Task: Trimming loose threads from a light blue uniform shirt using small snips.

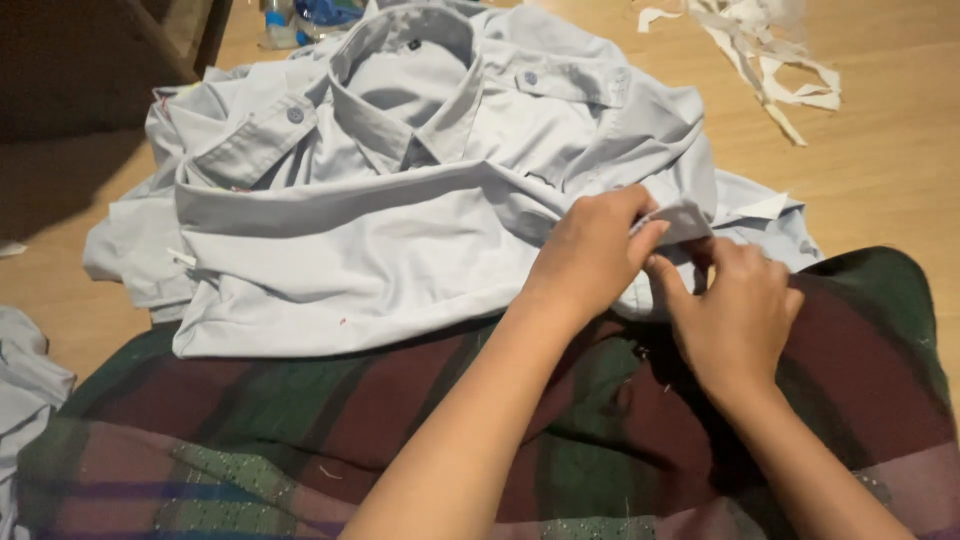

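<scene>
Hands, left hand (590,255) and right hand (735,310), pinch a small flap of the smooth pale-blue shirt (400,230).

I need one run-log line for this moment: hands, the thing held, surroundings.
left hand: pinches shirt edge | right hand: grips same edge | light blue shirt: on wooden floor and plaid cloth | white fabric strips: apart

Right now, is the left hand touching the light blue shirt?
Touching. The head view shows the left hand resting on the light blue shirt, its fingertips pinching a fabric edge next to the right hand.
</scene>
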